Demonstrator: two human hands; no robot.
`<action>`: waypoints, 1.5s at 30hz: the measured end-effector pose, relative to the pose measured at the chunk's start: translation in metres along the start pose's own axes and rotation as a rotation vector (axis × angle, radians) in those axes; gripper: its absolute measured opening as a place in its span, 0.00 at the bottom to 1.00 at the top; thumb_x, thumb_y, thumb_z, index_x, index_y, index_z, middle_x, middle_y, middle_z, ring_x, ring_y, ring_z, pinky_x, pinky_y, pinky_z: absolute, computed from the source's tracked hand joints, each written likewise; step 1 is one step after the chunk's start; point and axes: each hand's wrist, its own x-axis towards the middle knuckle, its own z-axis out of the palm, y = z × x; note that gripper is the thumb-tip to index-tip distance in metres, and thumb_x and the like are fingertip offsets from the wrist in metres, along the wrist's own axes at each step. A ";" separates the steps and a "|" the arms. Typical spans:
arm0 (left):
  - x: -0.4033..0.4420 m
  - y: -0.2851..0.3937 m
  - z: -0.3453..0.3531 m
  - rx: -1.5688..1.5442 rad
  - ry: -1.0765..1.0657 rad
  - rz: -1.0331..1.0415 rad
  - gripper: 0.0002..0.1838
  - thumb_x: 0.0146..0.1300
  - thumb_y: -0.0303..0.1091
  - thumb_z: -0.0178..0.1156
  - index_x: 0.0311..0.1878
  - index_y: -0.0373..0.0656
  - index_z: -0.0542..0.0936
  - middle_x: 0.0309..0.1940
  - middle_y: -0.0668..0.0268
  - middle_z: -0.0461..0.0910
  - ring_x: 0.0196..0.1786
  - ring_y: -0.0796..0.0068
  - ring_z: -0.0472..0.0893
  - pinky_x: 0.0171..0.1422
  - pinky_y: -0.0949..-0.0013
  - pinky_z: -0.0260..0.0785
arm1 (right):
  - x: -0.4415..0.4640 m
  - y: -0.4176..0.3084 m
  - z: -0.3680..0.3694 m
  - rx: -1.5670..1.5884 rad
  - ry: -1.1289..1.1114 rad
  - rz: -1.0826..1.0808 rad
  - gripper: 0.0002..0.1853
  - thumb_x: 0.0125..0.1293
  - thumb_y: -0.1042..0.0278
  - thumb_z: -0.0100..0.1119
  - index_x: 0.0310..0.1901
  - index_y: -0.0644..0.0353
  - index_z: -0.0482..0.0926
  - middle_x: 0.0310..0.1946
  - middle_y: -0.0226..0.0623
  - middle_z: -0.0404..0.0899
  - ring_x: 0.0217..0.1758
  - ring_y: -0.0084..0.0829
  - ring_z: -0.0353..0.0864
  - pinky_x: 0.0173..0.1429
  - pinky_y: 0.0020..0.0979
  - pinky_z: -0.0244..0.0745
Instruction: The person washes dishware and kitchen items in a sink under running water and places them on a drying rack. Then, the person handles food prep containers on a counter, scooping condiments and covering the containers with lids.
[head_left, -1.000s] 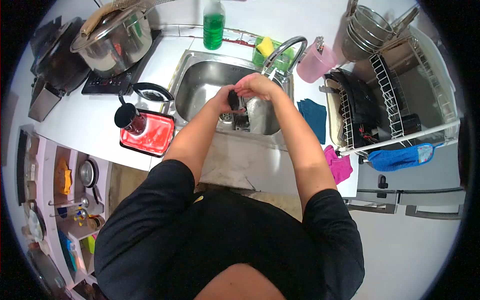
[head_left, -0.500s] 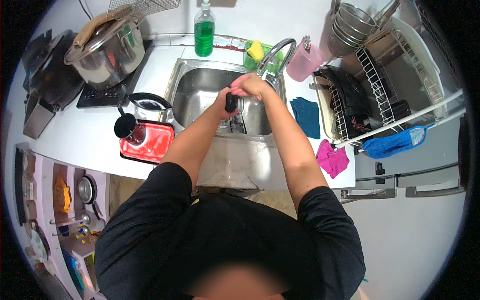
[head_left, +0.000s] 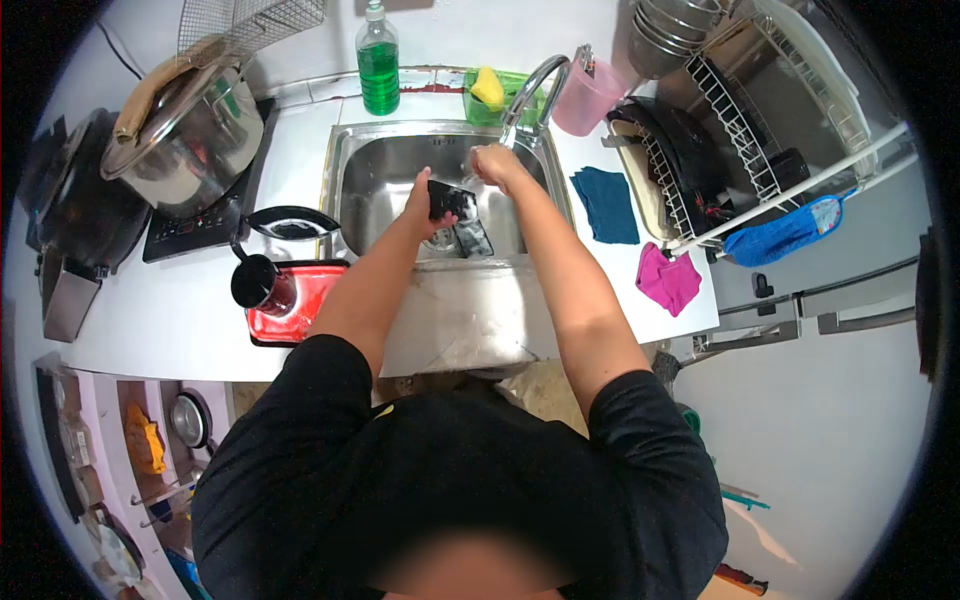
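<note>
Over the steel sink [head_left: 370, 165], my left hand [head_left: 424, 208] holds a wet black object [head_left: 448, 203], whose exact kind I cannot make out. My right hand [head_left: 494, 167] is to its right, just below the curved faucet [head_left: 520, 100], with its fingers curled together; whether anything is in them is hidden. Below the held object, another dark, wet piece [head_left: 472, 238] lies in the sink beside the drain [head_left: 440, 240].
Left of the sink are a red tray [head_left: 310, 290], a dark mug [head_left: 262, 285] and a steel pot [head_left: 190, 140]. Behind stands a green soap bottle [head_left: 378, 65]. To the right are a pink cup [head_left: 588, 97], a blue cloth [head_left: 605, 205] and a dish rack [head_left: 735, 130].
My right hand has moved away from my left hand, toward the faucet, and its fingers have curled. The black object now shows more of its surface. The view has shifted.
</note>
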 end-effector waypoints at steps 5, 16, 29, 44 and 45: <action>-0.005 0.002 -0.013 0.088 -0.161 0.077 0.26 0.48 0.59 0.56 0.34 0.43 0.71 0.24 0.60 0.74 0.20 0.63 0.74 0.14 0.79 0.68 | -0.005 0.000 0.002 0.010 0.068 -0.041 0.12 0.59 0.67 0.42 0.28 0.65 0.74 0.24 0.41 0.77 0.23 0.28 0.78 0.24 0.24 0.73; -0.023 -0.005 -0.022 -0.373 -0.189 0.030 0.23 0.54 0.48 0.45 0.45 0.40 0.72 0.41 0.54 0.74 0.42 0.53 0.74 0.43 0.52 0.71 | -0.029 -0.013 0.001 -0.195 0.486 -0.431 0.16 0.54 0.59 0.55 0.22 0.68 0.76 0.20 0.48 0.77 0.21 0.40 0.78 0.23 0.32 0.70; 0.006 -0.040 0.004 -0.322 -0.321 0.109 0.21 0.53 0.50 0.44 0.42 0.45 0.73 0.38 0.60 0.76 0.41 0.58 0.75 0.42 0.53 0.69 | 0.031 0.055 0.023 -0.778 0.620 -0.262 0.29 0.61 0.46 0.38 0.56 0.62 0.65 0.64 0.39 0.51 0.69 0.35 0.45 0.60 0.65 0.43; -0.014 -0.044 -0.001 -0.533 -0.119 0.242 0.25 0.53 0.57 0.45 0.39 0.44 0.75 0.33 0.61 0.78 0.35 0.61 0.76 0.28 0.61 0.71 | 0.043 0.007 -0.040 -0.608 0.073 -0.377 0.25 0.38 0.49 0.69 0.31 0.64 0.80 0.28 0.38 0.79 0.32 0.31 0.77 0.38 0.30 0.70; -0.004 -0.044 -0.005 -0.543 -0.057 0.269 0.26 0.53 0.59 0.45 0.39 0.45 0.75 0.32 0.62 0.78 0.36 0.61 0.76 0.31 0.60 0.71 | 0.034 -0.005 -0.042 -0.509 -0.005 -0.356 0.25 0.35 0.53 0.72 0.31 0.65 0.80 0.27 0.37 0.78 0.31 0.29 0.76 0.37 0.28 0.70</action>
